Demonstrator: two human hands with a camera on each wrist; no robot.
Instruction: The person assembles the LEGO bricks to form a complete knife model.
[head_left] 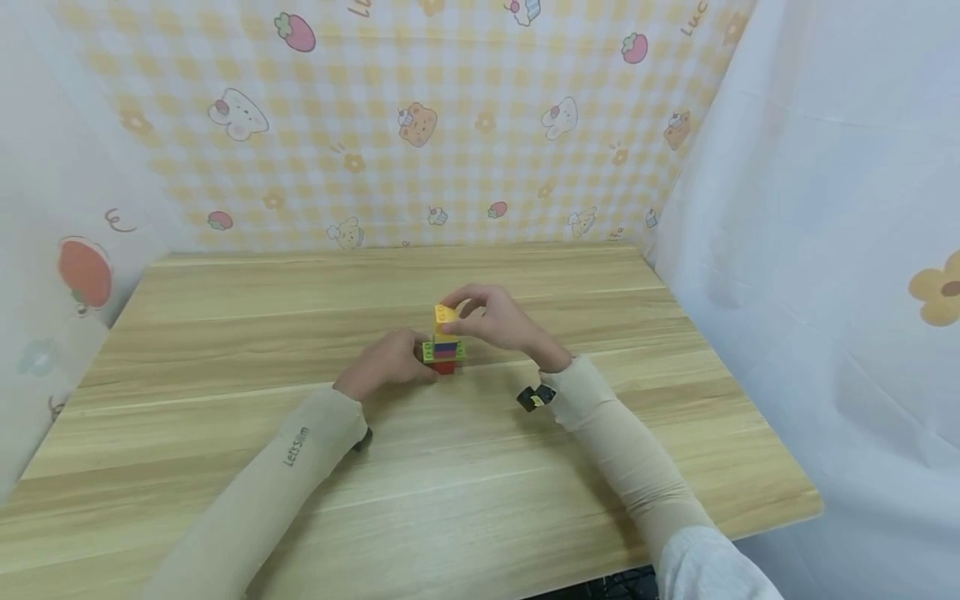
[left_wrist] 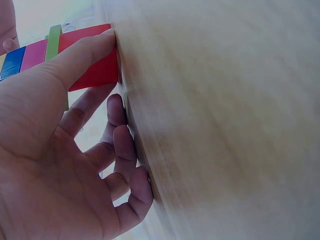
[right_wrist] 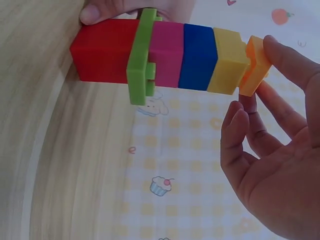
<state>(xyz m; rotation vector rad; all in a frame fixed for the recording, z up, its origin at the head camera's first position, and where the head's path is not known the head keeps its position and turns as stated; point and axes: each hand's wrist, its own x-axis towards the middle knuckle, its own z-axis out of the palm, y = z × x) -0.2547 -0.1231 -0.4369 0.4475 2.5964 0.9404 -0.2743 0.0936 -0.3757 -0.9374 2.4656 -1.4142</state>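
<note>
A tower of toy building bricks stands on the wooden table. From the bottom, the right wrist view shows a red brick [right_wrist: 105,52], a wide green plate [right_wrist: 138,65], a pink brick [right_wrist: 167,54], a blue brick [right_wrist: 198,57] and a yellow brick [right_wrist: 229,61]. My left hand [head_left: 388,363] pinches the red base between thumb and finger, its other fingertips near the tabletop. At the top, an orange brick [right_wrist: 255,66] is pinched by my right hand [head_left: 497,320]. It sits slightly tilted on the yellow brick's studs, with a narrow gap along one side.
The wooden table [head_left: 247,325] spreads around the tower. Behind it hangs a checked, cartoon-printed cloth [head_left: 480,167], with a white cloth [head_left: 810,208] at the right. Dark devices sit at both wrists, the right one [head_left: 536,397] plainly visible.
</note>
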